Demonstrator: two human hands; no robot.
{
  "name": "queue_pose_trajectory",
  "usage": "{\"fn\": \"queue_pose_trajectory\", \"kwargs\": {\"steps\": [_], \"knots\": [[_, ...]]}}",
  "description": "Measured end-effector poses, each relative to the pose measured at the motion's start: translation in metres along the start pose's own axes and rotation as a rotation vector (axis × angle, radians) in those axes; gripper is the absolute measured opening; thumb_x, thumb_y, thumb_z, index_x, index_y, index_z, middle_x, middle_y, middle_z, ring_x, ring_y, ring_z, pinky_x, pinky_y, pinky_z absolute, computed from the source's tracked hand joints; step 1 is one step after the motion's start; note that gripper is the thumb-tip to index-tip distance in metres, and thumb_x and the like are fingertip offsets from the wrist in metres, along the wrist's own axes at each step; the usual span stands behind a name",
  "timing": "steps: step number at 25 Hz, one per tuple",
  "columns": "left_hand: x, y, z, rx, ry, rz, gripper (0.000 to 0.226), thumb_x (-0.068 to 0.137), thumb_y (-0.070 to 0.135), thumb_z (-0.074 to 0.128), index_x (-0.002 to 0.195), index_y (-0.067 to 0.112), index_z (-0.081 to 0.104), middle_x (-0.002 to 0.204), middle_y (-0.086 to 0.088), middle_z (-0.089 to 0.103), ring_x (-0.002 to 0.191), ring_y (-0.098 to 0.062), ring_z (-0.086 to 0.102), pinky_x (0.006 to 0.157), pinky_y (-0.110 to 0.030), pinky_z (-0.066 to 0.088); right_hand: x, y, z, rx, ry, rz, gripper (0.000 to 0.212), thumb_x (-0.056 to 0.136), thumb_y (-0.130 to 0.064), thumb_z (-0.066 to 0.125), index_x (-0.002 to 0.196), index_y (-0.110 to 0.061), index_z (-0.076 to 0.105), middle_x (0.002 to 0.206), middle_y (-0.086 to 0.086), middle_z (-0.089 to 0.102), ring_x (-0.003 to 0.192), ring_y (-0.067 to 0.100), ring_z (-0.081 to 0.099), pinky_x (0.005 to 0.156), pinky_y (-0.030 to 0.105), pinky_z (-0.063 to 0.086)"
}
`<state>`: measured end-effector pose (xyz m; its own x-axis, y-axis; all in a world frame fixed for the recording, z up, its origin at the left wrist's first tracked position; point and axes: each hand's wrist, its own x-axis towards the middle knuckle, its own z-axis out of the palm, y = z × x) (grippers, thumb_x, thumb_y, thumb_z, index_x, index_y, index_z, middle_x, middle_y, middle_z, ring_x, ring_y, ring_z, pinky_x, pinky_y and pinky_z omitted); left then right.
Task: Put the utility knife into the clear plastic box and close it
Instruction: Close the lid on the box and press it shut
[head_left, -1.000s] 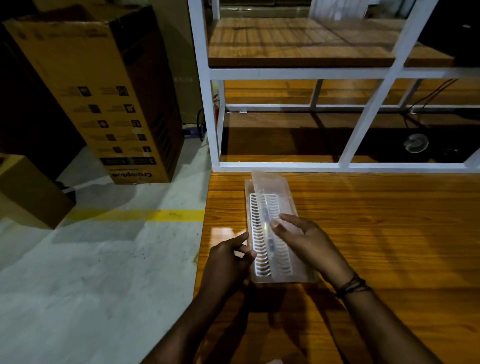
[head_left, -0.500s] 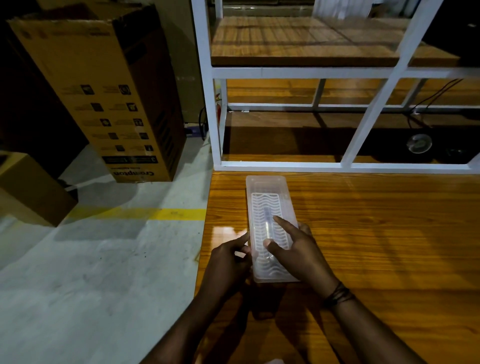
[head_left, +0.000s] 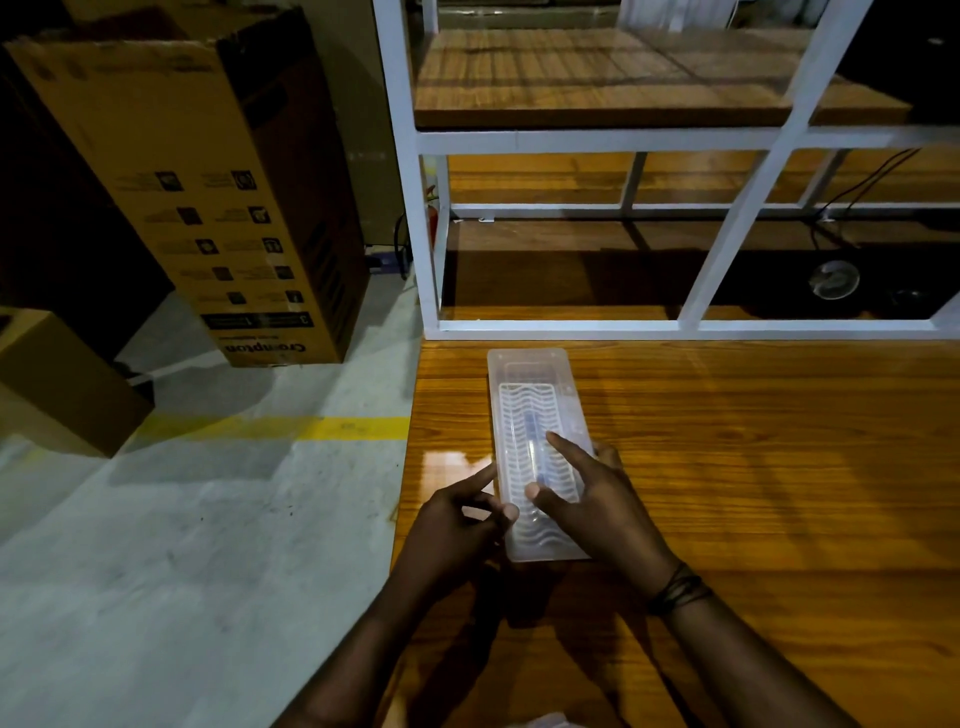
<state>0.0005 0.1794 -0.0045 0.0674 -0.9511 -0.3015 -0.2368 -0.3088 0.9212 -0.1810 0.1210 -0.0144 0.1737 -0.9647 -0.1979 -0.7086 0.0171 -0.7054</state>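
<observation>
A long clear plastic box lies lengthwise on the wooden table, near its left edge, with its wavy-ribbed lid flat on top. The utility knife shows faintly through the lid as a slim shape along the middle. My left hand touches the box's near left side with thumb and fingertips. My right hand rests on the lid's near half, index finger and thumb spread and pressing down.
The wooden table stretches to the right. A white metal shelf frame stands along its far edge. To the left lie the concrete floor with a yellow line, a tall cardboard carton and a smaller carton.
The lid, raised and offset one second ago, has come down flat onto the box. My right hand slid onto the lid; my left hand stayed at the left side.
</observation>
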Motion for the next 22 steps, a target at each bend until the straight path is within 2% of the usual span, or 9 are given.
{"fn": "queue_pose_trajectory", "kwargs": {"steps": [2, 4, 7, 9, 11, 13, 16, 20, 22], "knots": [[-0.004, 0.000, -0.001, -0.026, -0.007, -0.023, 0.063, 0.088, 0.030, 0.079, 0.145, 0.037, 0.054, 0.101, 0.009, 0.072, 0.074, 0.006, 0.074, 0.066, -0.018, 0.062, -0.001, 0.003, -0.004, -0.008, 0.014, -0.015, 0.082, 0.084, -0.049, 0.071, 0.154, -0.033, 0.032, 0.157, 0.008, 0.032, 0.142, 0.027, 0.039, 0.109, 0.037, 0.042], [-0.008, -0.004, -0.003, -0.024, -0.003, -0.084, 0.065, 0.083, 0.036, 0.083, 0.142, 0.033, 0.057, 0.107, 0.007, 0.075, 0.082, 0.004, 0.075, 0.066, -0.012, 0.058, -0.004, 0.011, -0.010, 0.016, 0.092, -0.019, 0.077, 0.084, -0.045, 0.073, 0.150, -0.022, 0.040, 0.145, 0.008, 0.049, 0.131, 0.026, 0.052, 0.102, 0.034, 0.045], [-0.015, -0.010, -0.005, -0.022, 0.007, -0.146, 0.047, 0.080, 0.039, 0.085, 0.123, 0.028, 0.069, 0.099, 0.003, 0.081, 0.084, -0.009, 0.079, 0.070, -0.021, 0.062, -0.010, 0.028, -0.021, 0.201, 0.130, 0.109, 0.037, 0.086, -0.039, 0.074, 0.110, -0.012, 0.068, 0.104, 0.006, 0.074, 0.093, 0.026, 0.070, 0.081, 0.039, 0.056], [-0.019, -0.011, -0.005, -0.043, 0.024, -0.144, 0.020, 0.080, 0.036, 0.085, 0.093, 0.022, 0.079, 0.081, -0.001, 0.082, 0.071, -0.011, 0.077, 0.070, -0.030, 0.059, -0.020, 0.036, -0.028, 0.393, 0.014, 0.246, 0.036, 0.088, -0.039, 0.071, 0.083, -0.003, 0.066, 0.075, 0.012, 0.072, 0.063, 0.028, 0.065, 0.057, 0.036, 0.053], [-0.022, -0.013, -0.004, -0.043, 0.024, -0.140, 0.021, 0.081, 0.037, 0.084, 0.072, 0.018, 0.080, 0.073, -0.008, 0.080, 0.064, -0.014, 0.073, 0.067, -0.034, 0.054, -0.032, 0.039, -0.034, 0.467, -0.089, 0.310, 0.040, 0.090, -0.036, 0.069, 0.069, -0.003, 0.061, 0.060, 0.017, 0.064, 0.047, 0.027, 0.055, 0.042, 0.029, 0.044], [-0.023, -0.015, -0.002, -0.028, 0.024, -0.167, 0.025, 0.081, 0.040, 0.084, 0.064, 0.022, 0.080, 0.072, -0.011, 0.080, 0.065, -0.018, 0.072, 0.066, -0.034, 0.052, -0.042, 0.041, -0.037, 0.500, -0.133, 0.311, 0.039, 0.090, -0.032, 0.070, 0.066, -0.002, 0.061, 0.061, 0.020, 0.063, 0.042, 0.025, 0.053, 0.037, 0.026, 0.042], [-0.023, -0.014, -0.002, -0.031, 0.027, -0.187, 0.026, 0.080, 0.040, 0.085, 0.060, 0.024, 0.080, 0.069, -0.007, 0.079, 0.064, -0.018, 0.073, 0.065, -0.033, 0.052, -0.043, 0.044, -0.037, 0.570, -0.158, 0.295, 0.039, 0.088, -0.031, 0.071, 0.069, 0.003, 0.064, 0.064, 0.022, 0.066, 0.045, 0.028, 0.055, 0.038, 0.027, 0.043], [-0.023, -0.013, -0.004, -0.036, 0.008, -0.206, 0.027, 0.081, 0.039, 0.084, 0.067, 0.016, 0.081, 0.062, -0.002, 0.076, 0.058, -0.011, 0.069, 0.060, -0.029, 0.050, -0.042, 0.045, -0.033, 0.630, -0.197, 0.277, 0.039, 0.078, -0.035, 0.074, 0.065, 0.000, 0.062, 0.061, 0.019, 0.064, 0.043, 0.024, 0.054, 0.037, 0.027, 0.041], [-0.023, -0.013, -0.004, -0.017, 0.001, -0.203, 0.025, 0.082, 0.037, 0.083, 0.073, 0.014, 0.081, 0.066, -0.004, 0.078, 0.057, -0.008, 0.070, 0.058, -0.023, 0.050, -0.042, 0.047, -0.030, 0.646, -0.198, 0.267, 0.039, 0.076, -0.036, 0.074, 0.064, -0.001, 0.062, 0.060, 0.018, 0.064, 0.044, 0.022, 0.053, 0.038, 0.028, 0.041]]}}
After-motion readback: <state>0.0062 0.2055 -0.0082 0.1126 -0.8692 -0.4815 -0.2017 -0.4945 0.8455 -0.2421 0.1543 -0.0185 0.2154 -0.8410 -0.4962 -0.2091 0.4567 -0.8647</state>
